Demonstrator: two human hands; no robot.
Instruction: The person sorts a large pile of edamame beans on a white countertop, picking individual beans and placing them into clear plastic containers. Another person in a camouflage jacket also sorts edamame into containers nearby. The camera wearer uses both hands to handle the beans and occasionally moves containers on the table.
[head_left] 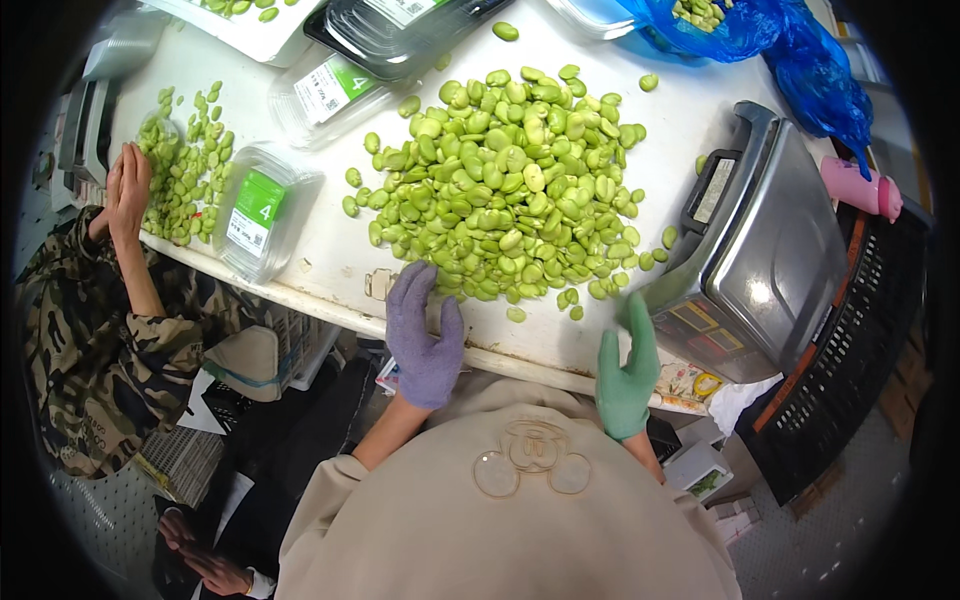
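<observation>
A large heap of shelled green broad beans covers the middle of the white table. My left hand, in a purple glove, rests at the table's front edge by the heap's near left side. Its fingers point forward, thumb apart, and nothing is in it. In a green glove, my right hand is at the edge to the right, between the heap and a metal weighing scale. Its thumb and fingers are spread with nothing between them. A few loose beans lie just ahead of it.
Labelled clear plastic tubs stand left of the heap, with a black tray stack behind. A co-worker's hand touches a smaller bean pile at far left. A blue plastic bag and pink bottle are at right.
</observation>
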